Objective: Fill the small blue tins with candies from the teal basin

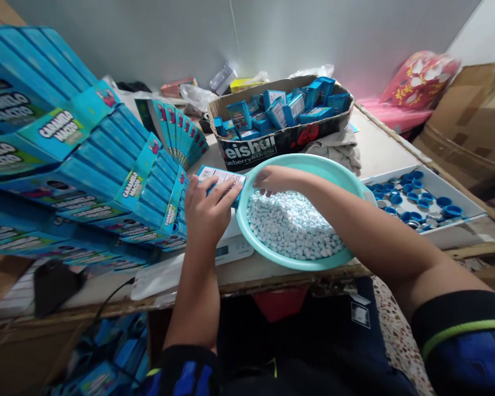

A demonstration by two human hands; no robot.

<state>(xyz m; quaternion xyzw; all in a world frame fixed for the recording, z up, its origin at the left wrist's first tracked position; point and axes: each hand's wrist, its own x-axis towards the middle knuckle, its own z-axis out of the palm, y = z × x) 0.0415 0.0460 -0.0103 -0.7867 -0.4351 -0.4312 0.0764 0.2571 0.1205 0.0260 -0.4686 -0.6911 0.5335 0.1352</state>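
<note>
My left hand is wrapped round a small blue candy box, its white printed panel facing up. The box lies against the left rim of a turquoise basin. Small white and pale blue candies fill the lower part of this basin. Over their left edge is my right hand, with its fingers curled together and pointing at the end of the box. Whatever those fingers hold is hidden. Below the box, a white digital scale shows in part between my left wrist and the basin.
Tall stacks of blue candy display boxes stand at left. Behind the basin, a cardboard carton holds many small blue boxes, beside a grey cloth. A white tray with blue caps lies right. A cable crosses the table's front edge.
</note>
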